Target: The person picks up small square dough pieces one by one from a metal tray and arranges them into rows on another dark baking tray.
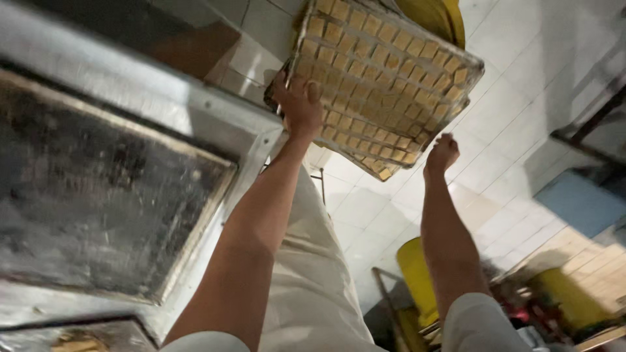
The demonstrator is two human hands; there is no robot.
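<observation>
**Spotter:** Low at the frame's bottom edge, your two arms run upward, and beside them on the left sits a dark, crusted empty baking tray [98, 195] in its steel frame. Past that, your left hand [298, 104] is clenched on the near-left rim of the tray of cut squares [385, 72], thumb over the edge.

**Operator:** And my right hand?

**Spotter:** Your right hand [442, 153] is at the tray's lower corner, curled; I cannot tell whether it grips the rim or only props it from beneath. That's the weak point, I'd judge.

**Operator:** What could go wrong?

**Spotter:** You're carrying the tray in the air, tilted, in the upper middle of the frame. It is packed with tan squares in close rows, edge to edge. If your right hand slips, that corner could drop and the squares could slide off onto the white tiled floor [508, 117]. The metal frame's corner [270, 127] is just beside your left wrist, so you might knock it.

**Operator:** Anything farther off?

**Spotter:** A yellow bucket [417, 274] stands lower down on the floor; its contents are not visible.
</observation>
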